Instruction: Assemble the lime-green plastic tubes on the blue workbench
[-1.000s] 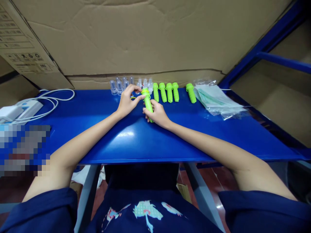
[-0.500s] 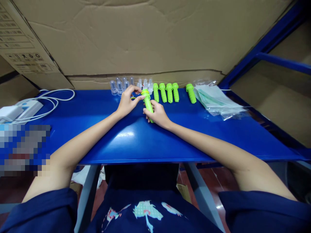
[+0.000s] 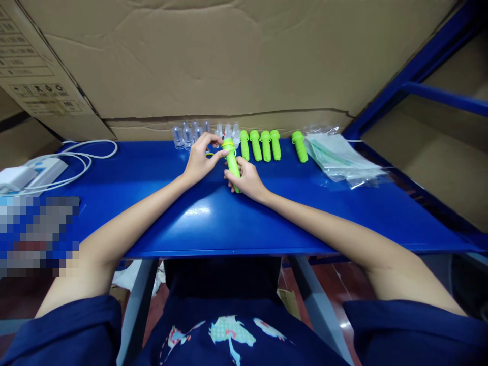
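My right hand (image 3: 247, 179) is wrapped round the lower part of a bright green plastic tube (image 3: 231, 159) that stands tilted on the blue table (image 3: 160, 203). My left hand (image 3: 199, 156) pinches the tube's wide top end, where a thin yellow ring shows. Three more green tubes (image 3: 260, 145) lie side by side just right of the hands, and one green tube (image 3: 299, 146) lies apart further right. Several small clear caps (image 3: 190, 133) stand in a cluster behind my left hand.
A stack of clear plastic bags (image 3: 341, 158) lies at the table's right. A white power adapter with coiled cable (image 3: 41, 165) sits at the far left. Cardboard boxes (image 3: 213, 61) wall off the back, and a blue metal frame (image 3: 419, 66) rises on the right.
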The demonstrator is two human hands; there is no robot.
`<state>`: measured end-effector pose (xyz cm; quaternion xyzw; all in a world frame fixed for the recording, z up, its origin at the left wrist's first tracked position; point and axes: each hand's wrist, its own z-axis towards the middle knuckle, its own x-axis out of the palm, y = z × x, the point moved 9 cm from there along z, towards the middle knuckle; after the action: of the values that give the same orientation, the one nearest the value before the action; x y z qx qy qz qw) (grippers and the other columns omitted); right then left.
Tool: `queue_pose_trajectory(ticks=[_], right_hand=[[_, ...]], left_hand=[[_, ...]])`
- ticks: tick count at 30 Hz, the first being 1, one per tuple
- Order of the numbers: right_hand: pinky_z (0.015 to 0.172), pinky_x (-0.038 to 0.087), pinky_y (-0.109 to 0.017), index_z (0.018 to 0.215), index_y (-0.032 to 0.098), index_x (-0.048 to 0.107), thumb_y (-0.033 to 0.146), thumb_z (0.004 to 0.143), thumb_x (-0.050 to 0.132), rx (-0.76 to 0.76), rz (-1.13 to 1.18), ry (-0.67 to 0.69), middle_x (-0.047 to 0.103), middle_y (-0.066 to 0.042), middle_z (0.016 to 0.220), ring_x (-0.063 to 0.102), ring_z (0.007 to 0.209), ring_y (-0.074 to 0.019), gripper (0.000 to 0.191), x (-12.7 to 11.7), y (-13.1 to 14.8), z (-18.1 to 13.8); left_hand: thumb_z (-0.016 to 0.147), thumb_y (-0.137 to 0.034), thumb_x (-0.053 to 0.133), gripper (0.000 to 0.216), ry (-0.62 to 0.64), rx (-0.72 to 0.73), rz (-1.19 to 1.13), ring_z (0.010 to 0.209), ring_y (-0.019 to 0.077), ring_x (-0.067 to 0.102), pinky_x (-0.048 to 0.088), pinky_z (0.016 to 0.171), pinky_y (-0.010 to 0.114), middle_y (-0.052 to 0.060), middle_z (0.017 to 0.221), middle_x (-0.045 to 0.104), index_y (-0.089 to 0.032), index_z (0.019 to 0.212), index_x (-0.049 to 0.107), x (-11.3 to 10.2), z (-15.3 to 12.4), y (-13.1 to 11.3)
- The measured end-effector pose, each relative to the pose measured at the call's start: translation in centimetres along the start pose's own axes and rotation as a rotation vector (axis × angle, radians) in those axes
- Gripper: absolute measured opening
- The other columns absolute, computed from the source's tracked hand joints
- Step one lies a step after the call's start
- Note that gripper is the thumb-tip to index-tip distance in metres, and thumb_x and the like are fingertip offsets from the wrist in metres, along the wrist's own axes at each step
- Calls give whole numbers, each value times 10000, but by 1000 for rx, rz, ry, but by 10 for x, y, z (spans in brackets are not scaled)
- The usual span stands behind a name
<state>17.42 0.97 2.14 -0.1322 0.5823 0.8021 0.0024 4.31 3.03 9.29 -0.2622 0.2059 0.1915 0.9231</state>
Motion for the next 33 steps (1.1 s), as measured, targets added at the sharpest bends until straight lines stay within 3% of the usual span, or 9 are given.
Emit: queue_pose_trajectory(ticks=[9,20,33], right_hand=[[358,502,-205,993,174,535,310,788,668,20,5,-4,651,10,722,590,435,-100,279,-1,-2,-1],[367,504,-213,1008,171,541,328,790,672,-2,14,-10,646,15,710,589,431,-105,300,-2,0,-1],[358,492,-199,996,172,539,325,788,676,7,18,-9,643,15,724,587,450,-96,292,-2,1,-2]], left_hand=[[900,-355,703,200,28,-34,-36,870,157,627,499,788,290,50,978,690,-182,964,627,3,-1,9],[943,-545,616,378,-7,-21,8,870,180,629,520,758,316,72,932,680,-188,821,624,3,-3,-1],[909,-578,653,414,-5,-100,-41,697,112,619,467,632,250,56,948,725,-178,1004,610,3,-4,10]])
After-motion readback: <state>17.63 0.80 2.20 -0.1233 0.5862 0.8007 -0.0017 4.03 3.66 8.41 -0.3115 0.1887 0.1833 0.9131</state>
